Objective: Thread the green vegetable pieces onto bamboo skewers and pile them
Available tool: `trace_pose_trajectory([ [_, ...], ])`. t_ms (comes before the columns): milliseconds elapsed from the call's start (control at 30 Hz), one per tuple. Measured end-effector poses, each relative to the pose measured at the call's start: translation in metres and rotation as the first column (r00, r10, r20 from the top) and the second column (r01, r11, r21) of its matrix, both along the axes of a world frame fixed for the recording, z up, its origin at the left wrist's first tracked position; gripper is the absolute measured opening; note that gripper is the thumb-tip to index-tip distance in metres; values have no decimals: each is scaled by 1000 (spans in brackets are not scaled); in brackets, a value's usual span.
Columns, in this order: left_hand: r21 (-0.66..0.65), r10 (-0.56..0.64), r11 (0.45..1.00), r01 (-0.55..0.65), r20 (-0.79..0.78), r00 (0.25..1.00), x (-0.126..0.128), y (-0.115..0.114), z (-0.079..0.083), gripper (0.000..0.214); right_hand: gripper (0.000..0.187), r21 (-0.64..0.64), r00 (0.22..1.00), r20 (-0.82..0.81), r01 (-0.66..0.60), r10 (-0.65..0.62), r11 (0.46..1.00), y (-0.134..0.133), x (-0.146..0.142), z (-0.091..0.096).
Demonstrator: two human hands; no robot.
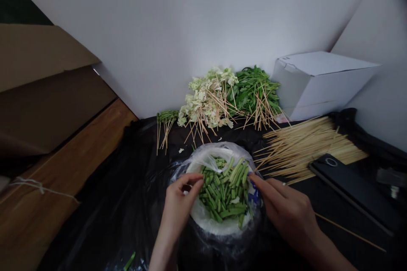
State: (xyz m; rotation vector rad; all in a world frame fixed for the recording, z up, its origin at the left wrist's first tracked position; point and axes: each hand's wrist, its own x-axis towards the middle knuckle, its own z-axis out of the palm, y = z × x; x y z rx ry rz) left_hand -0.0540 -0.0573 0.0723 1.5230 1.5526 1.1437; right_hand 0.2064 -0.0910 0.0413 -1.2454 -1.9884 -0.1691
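A round bowl lined with a clear plastic bag (208,225) holds many cut green bean pieces (219,194). At its left rim my left hand (181,197) has thumb and forefinger brought together; anything between them is too small to make out. Over the right rim, my right hand (286,203) is closed on a thin bamboo skewer (349,232), whose tail sticks out behind the hand to the lower right. Close by the right fingertips, several bean pieces (238,172) lie side by side in a row; whether the skewer runs through them is hidden.
Behind the bowl lie skewered cabbage (206,97), leafy greens (252,89) and a small green bundle (167,116). Loose bamboo skewers (311,146) and a dark phone (349,192) are to the right, by a white box (318,80). Cardboard (47,93) stands left of the black plastic sheet (127,194).
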Motion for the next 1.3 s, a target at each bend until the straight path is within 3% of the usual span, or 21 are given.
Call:
trace_pose_trajectory([
  [100,15,-141,988,151,-286,948,4,-3,-8,17,42,-2,1000,5,-31,31,1000,-2,-5,-2],
  [267,-51,-292,935,351,-673,679,17,1,-17,48,42,-3,999,-1,-51,51,999,-4,-10,-2],
  [400,-141,-334,921,363,-763,553,25,9,-15,52,41,-4,998,-6,-56,56,998,-4,-9,-2],
  [567,-264,-399,908,325,-781,481,30,16,-10,42,40,25,998,0,-63,63,998,-5,-9,-3],
  [767,-299,-415,908,294,-741,529,30,19,-11,15,41,12,998,-6,-59,59,998,-5,-9,-6],
  [867,-233,-381,922,310,-691,614,24,19,-12,10,43,-2,998,-3,-57,57,998,-5,-7,-7],
  [933,-174,-338,939,296,-618,710,18,17,-12,9,44,-8,999,0,-50,50,999,-5,-5,-7],
  [1000,-126,-281,960,252,-480,831,13,16,-12,5,44,-16,999,2,-45,45,999,-4,-4,-7],
  [1100,-94,-138,987,127,-121,983,10,12,-13,11,42,-12,999,1,-46,46,999,-5,-4,-5],
  [1200,-116,28,993,-3,212,977,13,9,-15,26,42,17,998,2,-55,55,998,-5,-7,-4],
  [1300,-139,102,989,-51,387,917,18,6,-17,27,41,27,997,2,-80,80,996,-6,-12,-3],
])
